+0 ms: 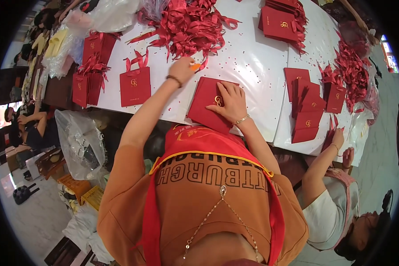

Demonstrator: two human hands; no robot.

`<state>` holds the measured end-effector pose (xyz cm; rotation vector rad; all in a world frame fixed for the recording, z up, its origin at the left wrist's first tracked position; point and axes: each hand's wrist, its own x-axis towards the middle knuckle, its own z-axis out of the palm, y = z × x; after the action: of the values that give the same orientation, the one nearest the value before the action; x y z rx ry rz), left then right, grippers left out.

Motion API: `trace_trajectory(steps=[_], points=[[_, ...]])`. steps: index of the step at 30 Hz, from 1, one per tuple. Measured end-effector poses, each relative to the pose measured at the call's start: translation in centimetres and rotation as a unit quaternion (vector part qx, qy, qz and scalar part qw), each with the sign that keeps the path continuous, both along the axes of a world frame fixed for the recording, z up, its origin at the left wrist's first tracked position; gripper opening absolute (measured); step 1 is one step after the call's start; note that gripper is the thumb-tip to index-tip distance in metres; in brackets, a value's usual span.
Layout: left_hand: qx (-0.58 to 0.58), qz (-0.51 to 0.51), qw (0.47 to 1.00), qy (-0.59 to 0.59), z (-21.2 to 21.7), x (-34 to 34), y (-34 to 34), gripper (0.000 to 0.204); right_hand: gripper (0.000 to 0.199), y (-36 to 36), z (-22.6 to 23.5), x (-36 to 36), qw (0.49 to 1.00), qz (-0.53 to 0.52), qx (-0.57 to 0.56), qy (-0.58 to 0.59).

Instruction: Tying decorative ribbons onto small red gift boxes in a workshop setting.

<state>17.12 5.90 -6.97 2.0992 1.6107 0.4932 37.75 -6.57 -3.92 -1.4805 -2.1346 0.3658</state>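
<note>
My left hand (181,72) is closed around a small orange item (195,67), mostly hidden by the fingers. It is at the near edge of a heap of red ribbons (188,26), and a strip of red ribbon (205,61) shows beside the orange item. Fingers spread, my right hand (232,104) lies flat on a stack of flat red paper bags (201,106) with gold emblems, at the table's near edge. Left of my left forearm is one red bag with ribbon handles (135,86).
Handled red bags (86,84) are grouped at the left, with more stacks at the far right (277,24) and near right (307,122). Another ribbon heap (352,73) lies at the right. A co-worker's hand (338,138) handles a bag there. Small red bits dot the white tabletop (252,66).
</note>
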Motion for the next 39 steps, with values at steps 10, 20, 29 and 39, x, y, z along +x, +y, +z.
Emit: trace_trajectory(steps=[10,20,29,39], points=[[-0.198,-0.012,0.932,-0.304,3.7,-0.8,-1.7,0.015,0.077,0.1,-0.1,-0.4,0.999,0.005,0.027,-0.034],[-0.153,0.009,0.692,-0.706,15.0,-4.8,-6.7,0.034,0.048,1.7,0.3,-0.2,0.999,0.041,-0.001,-0.013],[-0.11,0.163,0.914,-0.356,7.7,-3.2,-7.6,0.013,0.036,2.4,1.8,-1.2,0.997,0.074,0.018,0.008],[-0.136,0.075,0.925,-0.346,5.7,1.8,-9.5,0.019,0.043,5.7,2.8,0.4,0.921,0.055,-0.364,0.13]])
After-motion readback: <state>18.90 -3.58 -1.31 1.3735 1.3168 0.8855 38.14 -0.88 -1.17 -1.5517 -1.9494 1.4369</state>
